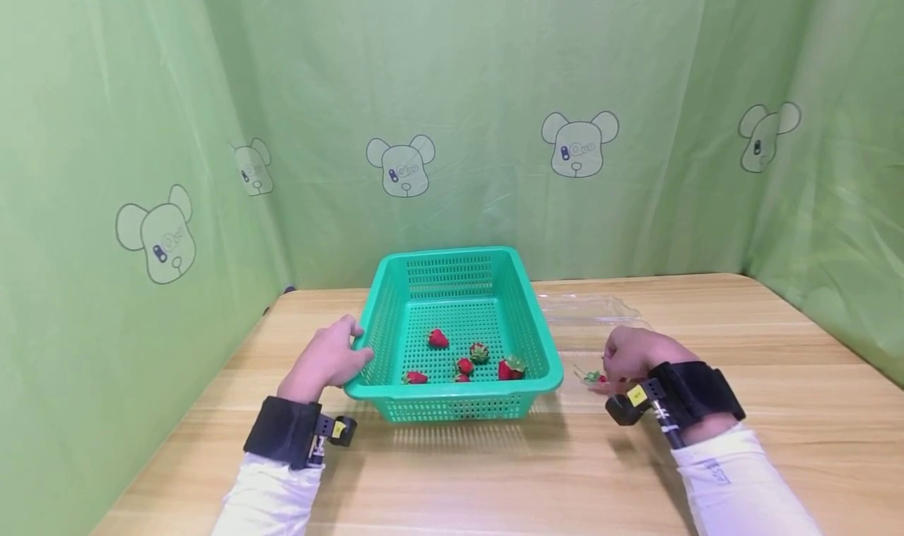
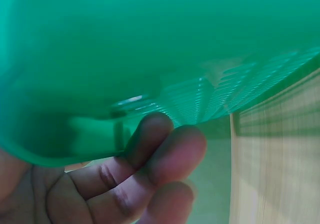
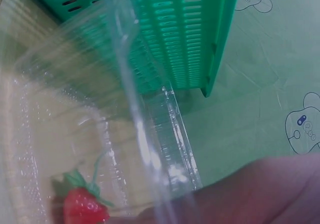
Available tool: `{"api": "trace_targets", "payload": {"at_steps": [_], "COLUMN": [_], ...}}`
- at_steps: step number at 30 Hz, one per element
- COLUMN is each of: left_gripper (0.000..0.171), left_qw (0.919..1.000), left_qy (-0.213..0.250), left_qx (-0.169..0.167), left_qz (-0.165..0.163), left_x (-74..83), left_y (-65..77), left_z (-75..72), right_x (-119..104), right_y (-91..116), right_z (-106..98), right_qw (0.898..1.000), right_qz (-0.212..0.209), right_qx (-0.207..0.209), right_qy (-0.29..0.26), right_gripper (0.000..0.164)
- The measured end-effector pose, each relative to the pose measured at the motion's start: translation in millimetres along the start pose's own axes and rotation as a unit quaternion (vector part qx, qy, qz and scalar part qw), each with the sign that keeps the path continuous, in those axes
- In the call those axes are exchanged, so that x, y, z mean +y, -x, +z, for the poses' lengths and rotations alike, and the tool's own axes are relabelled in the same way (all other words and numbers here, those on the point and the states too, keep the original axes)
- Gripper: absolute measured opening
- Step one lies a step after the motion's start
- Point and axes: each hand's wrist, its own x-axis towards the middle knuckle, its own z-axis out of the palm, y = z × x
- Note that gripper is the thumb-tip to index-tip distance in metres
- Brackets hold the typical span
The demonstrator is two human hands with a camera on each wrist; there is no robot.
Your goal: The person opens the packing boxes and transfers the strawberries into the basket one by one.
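Observation:
A green plastic basket [image 1: 452, 392] stands on the table with several strawberries, one of them a leafy strawberry [image 1: 479, 353], on its slatted floor. My left hand [image 1: 332, 353] grips the left rim near the front corner; in the left wrist view its fingers [image 2: 177, 154] curl under the rim. To the right of the basket, my right hand [image 1: 636, 353] reaches down into a clear plastic box [image 3: 145, 139], fingers bent. Beside its fingertips lies a red strawberry [image 3: 85, 206] with green leaves and a thin stem. I cannot tell whether they pinch it.
The clear box's long flat part [image 1: 586, 307] extends back along the basket's right side. Behind the wooden table [image 1: 452, 489] hangs a green curtain [image 1: 480, 65] with mouse-head prints, which also runs along the left and right sides.

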Motion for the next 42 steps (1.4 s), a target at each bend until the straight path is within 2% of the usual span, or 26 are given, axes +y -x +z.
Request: {"api": "trace_targets", "payload": {"at_steps": [6, 20, 29, 42], "left_gripper": [0.041, 0.041, 0.040, 0.039], "left_qw": [1.0000, 1.0000, 1.0000, 1.0000], "left_qy": [0.001, -0.007, -0.004, -0.003], "left_qx": [-0.002, -0.002, -0.005, -0.005], "left_qz": [-0.002, 0.001, -0.001, -0.002], "left_x": [-0.5, -0.9, -1.6, -1.7], "left_y": [0.0, -0.7, -1.5, -2.2], "left_z": [0.4, 0.3, 0.6, 1.0], "right_x": [-2.0, -10.5, -17.8, -26.3], "right_y": [-0.1, -0.6, -1.6, 0.1], "right_z": [-1.2, -6.6, -8.3, -8.8], "right_qw": [0.999, 0.998, 0.998, 0.997], "right_qz": [-0.005, -0.018, -0.011, -0.022], "right_qx": [0.033, 0.051, 0.052, 0.077], "right_qy": [-0.015, -0.013, -0.018, -0.008], "right_gripper": [0.007, 0.013, 0.018, 0.023]}}
